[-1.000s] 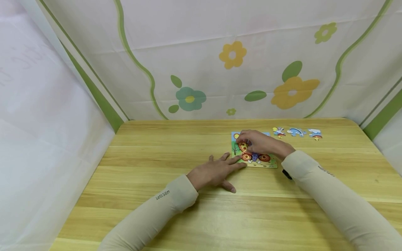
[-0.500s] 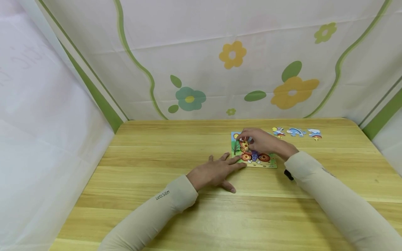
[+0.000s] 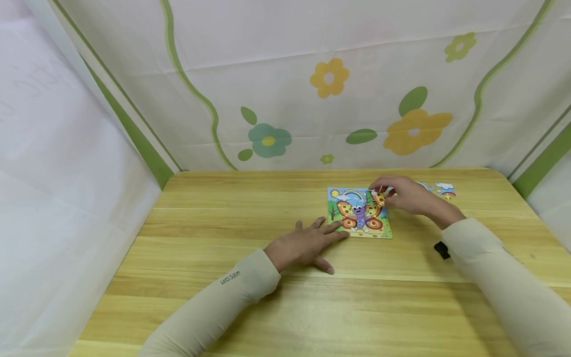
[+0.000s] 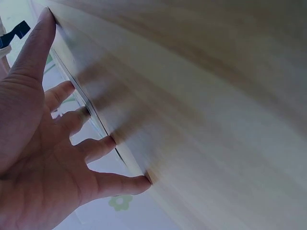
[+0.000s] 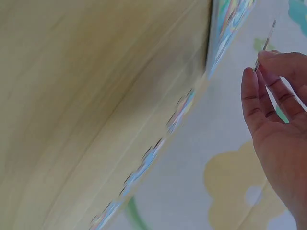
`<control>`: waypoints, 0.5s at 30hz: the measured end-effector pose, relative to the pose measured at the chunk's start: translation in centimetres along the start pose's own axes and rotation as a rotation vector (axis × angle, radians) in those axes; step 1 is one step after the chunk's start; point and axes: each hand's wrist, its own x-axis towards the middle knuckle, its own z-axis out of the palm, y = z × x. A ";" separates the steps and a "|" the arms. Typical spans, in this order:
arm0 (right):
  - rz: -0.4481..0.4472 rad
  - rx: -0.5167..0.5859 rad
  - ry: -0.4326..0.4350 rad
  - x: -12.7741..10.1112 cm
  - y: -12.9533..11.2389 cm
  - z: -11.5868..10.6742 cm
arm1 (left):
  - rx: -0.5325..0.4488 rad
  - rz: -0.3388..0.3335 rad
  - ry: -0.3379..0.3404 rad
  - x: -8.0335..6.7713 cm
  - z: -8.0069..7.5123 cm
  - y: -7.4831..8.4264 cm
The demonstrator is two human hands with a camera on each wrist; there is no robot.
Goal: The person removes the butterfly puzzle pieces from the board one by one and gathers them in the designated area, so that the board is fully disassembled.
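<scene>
one puzzle piece [image 3: 379, 198] pinched by right hand [image 3: 412, 196] fingertips.

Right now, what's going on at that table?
A person is working on a butterfly puzzle board on a wooden table. The left hand lies flat with straight fingers, fingertips on the board's near left corner. The right hand pinches a puzzle piece at the board's far right corner. More loose pieces lie to the right.
</scene>
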 end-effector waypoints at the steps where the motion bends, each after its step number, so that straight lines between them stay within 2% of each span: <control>1: 0.001 -0.008 0.008 -0.3 0.4 -0.2 | 0.000 0.000 0.002 0.0 0.0 0.0; 6: 0.030 -0.048 0.032 -1.5 2.3 -0.9 | 0.008 0.005 0.009 -0.1 0.1 0.0; 15: 0.068 -0.020 0.033 -2.5 4.7 -0.9 | 0.000 0.007 0.012 -0.1 0.1 0.0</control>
